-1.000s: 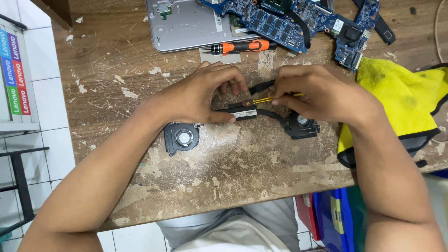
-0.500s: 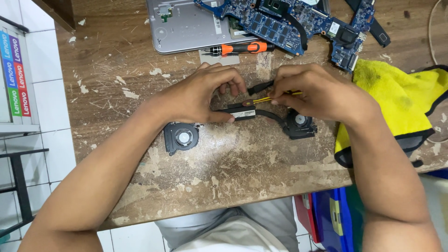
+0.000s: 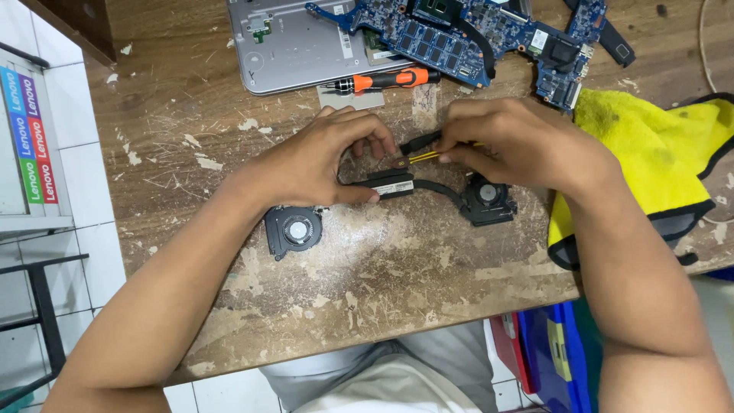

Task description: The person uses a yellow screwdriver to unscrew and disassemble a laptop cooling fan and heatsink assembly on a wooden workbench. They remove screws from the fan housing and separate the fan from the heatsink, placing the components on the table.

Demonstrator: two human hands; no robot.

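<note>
The left hand [image 3: 317, 164] clamps its fingers on the heat pipe assembly [image 3: 397, 183], the right hand [image 3: 516, 141] pinches a yellow tool [image 3: 424, 157], which may slip and scratch it.

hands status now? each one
Left hand: closed, pinching the heatsink plate of the fan assembly.
Right hand: closed on a thin yellow-handled tool.

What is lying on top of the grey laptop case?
On the laptop case lie a blue circuit board over its right part and an orange screwdriver across its lower edge. What is under the board is hidden.
</note>
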